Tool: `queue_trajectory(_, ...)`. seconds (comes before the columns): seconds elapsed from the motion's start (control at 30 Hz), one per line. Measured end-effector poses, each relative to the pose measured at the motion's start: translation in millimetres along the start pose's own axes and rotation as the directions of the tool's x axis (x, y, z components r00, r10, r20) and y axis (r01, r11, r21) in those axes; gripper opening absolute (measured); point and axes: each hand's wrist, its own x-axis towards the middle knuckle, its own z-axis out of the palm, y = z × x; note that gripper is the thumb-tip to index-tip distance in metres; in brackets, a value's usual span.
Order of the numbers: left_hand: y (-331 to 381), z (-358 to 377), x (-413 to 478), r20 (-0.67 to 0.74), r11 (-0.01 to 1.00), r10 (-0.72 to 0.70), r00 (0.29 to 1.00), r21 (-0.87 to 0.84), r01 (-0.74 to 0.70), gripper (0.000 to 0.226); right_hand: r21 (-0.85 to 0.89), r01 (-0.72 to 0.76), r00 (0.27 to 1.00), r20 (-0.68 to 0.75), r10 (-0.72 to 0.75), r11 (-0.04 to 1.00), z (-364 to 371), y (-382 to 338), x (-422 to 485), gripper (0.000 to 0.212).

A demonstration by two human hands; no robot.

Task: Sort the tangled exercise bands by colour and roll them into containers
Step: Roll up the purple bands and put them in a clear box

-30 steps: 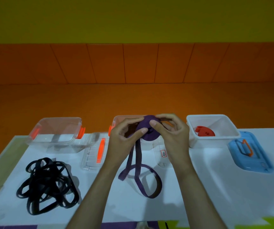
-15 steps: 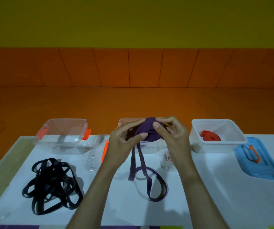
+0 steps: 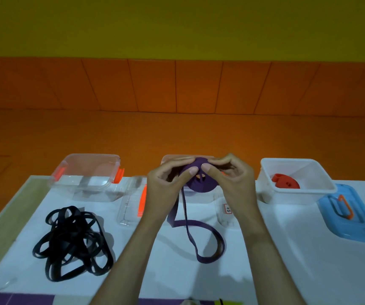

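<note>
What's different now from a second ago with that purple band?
Not much. The left hand and right hand keep gripping and turning the purple roll. Its loose tail on the table has shifted and looks slightly taken up. The black tangle, the red roll in the white container and the blue lid lie as before.

Playroom or gym, orange padded wall (image 3: 177, 86)

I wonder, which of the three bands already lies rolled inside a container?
The red band, in the white container on the right. The purple band is part-rolled between the left hand and right hand; the black band lies tangled on the table.
</note>
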Motion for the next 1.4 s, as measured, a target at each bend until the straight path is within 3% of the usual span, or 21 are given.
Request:
queue_trajectory(0.1, -3, -8, 2, 0.04, 0.999, -0.03, 0.999, -0.043, 0.032, 0.03, 0.054, -0.01, 0.999, -0.04, 0.012, 0.998, 5, 6, 4, 0.014)
queue_trajectory(0.3, -4, -14, 8, -0.088, 0.995, -0.096, 0.992, -0.046, 0.092, 0.027, -0.022, -0.082, 0.996, 0.025, 0.083, 0.996, 8, 16, 9, 0.032)
queue_trajectory(0.4, -8, -9, 10, -0.091, 0.992, -0.109, 0.99, -0.074, 0.103, 0.021, -0.011, -0.072, 0.997, 0.019, 0.072, 0.997, 5, 14, 13, 0.022)
queue_trajectory(0.53, -9, -10, 17, 0.004, 0.984, -0.165, 0.986, -0.074, 0.164, 0.023, 0.021, -0.082, 0.997, 0.014, 0.082, 0.996, -1, 9, 20, 0.016)
queue_trajectory(0.73, -15, 0, 26, 0.019, 0.994, -0.092, 0.996, 0.057, 0.09, 0.019, -0.08, -0.067, 0.997, 0.041, 0.071, 0.994, -6, 16, 26, 0.032)
queue_trajectory(0.97, -22, 0, 32, 0.105, 0.992, -0.125, 0.987, 0.021, 0.124, 0.028, 0.004, -0.066, 0.997, 0.045, 0.066, 0.998, -10, 23, 28, 0.012)
queue_trajectory(1.2, -26, 13, 33, -0.01, 0.993, -0.05, 0.999, 0.105, 0.051, 0.02, -0.04, -0.061, 0.998, 0.018, 0.061, 0.997, -21, 28, 32, 0.022)
queue_trajectory(1.4, -27, 1, 35, 0.149, 0.99, -0.139, 0.979, 0.038, 0.135, 0.034, -0.01, -0.086, 0.995, 0.04, 0.086, 0.996, -24, 27, 35, 0.016)
